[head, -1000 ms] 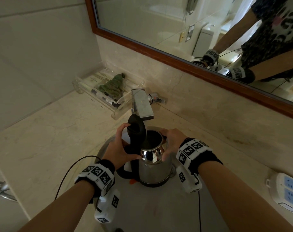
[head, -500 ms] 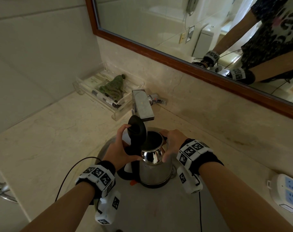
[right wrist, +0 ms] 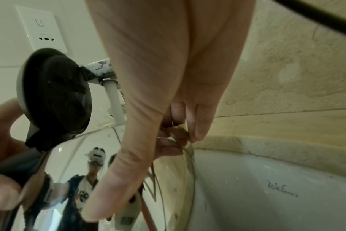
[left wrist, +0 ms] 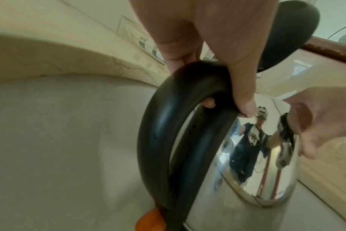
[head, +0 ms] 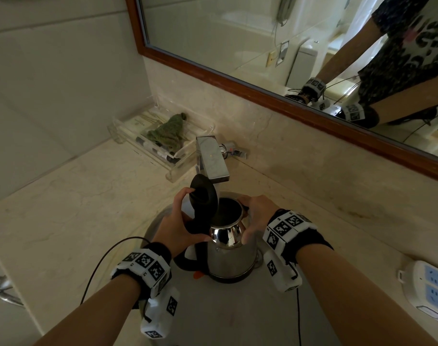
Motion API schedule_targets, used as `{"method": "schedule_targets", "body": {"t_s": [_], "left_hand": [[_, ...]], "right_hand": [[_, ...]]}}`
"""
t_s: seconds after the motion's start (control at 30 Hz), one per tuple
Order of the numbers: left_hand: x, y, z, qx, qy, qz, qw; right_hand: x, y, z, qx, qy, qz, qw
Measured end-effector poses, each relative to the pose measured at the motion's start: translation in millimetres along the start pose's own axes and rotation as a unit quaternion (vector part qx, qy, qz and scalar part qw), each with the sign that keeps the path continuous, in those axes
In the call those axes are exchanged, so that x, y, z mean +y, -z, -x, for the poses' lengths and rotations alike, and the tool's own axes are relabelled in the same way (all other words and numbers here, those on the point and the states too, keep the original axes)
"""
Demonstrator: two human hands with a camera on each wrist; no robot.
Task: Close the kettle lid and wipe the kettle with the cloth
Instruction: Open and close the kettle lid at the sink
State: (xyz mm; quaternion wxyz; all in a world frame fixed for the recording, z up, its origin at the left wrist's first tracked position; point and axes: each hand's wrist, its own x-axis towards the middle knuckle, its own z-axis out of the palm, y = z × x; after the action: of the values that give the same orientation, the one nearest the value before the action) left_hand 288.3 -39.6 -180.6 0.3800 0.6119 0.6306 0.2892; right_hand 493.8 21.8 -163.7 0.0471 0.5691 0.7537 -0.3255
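Note:
A steel kettle [head: 230, 255] stands in the sink basin [head: 237, 315] under the faucet. Its black lid [head: 204, 196] stands open, tipped up on the handle side. My left hand [head: 180, 226] grips the top of the black handle [left wrist: 168, 125], with the index finger reaching up behind the lid. My right hand [head: 257, 213] holds the kettle's shiny upper body on the right, thumb in front and fingers round the rim. The green cloth [head: 168, 131] lies crumpled in a clear tray at the back left, far from both hands.
The chrome faucet [head: 211, 158] overhangs just behind the lid. The clear tray [head: 128, 136] sits against the wall. A black cord [head: 100, 265] runs over the counter on the left. A white power strip [head: 432, 290] lies at the right. A mirror [head: 262, 46] hangs above.

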Motion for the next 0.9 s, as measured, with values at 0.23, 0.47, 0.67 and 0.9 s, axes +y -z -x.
{"method": "schedule_targets", "body": {"t_s": [0.23,0.47,0.67,0.9], "left_hand": [[2.0,-0.2,0.8,0.001,0.002,0.002,1.0],[0.5,-0.3,0.7,0.0,0.002,0.003,1.0],[0.1,-0.5,0.8,0.001,-0.008,-0.001,1.0],[-0.8,-0.7,0.9,0.001,-0.001,-0.006,1.0]], "right_hand": [[1.4,-0.1,-0.6,-0.001,0.006,-0.002,1.0],[1.1,0.8,-0.1,-0.008,-0.001,-0.004,1.0],[0.6,0.4,0.9,-0.003,0.0,-0.008,1.0],[1.4,0.3,2.4,0.003,0.009,-0.016,1.0]]}}
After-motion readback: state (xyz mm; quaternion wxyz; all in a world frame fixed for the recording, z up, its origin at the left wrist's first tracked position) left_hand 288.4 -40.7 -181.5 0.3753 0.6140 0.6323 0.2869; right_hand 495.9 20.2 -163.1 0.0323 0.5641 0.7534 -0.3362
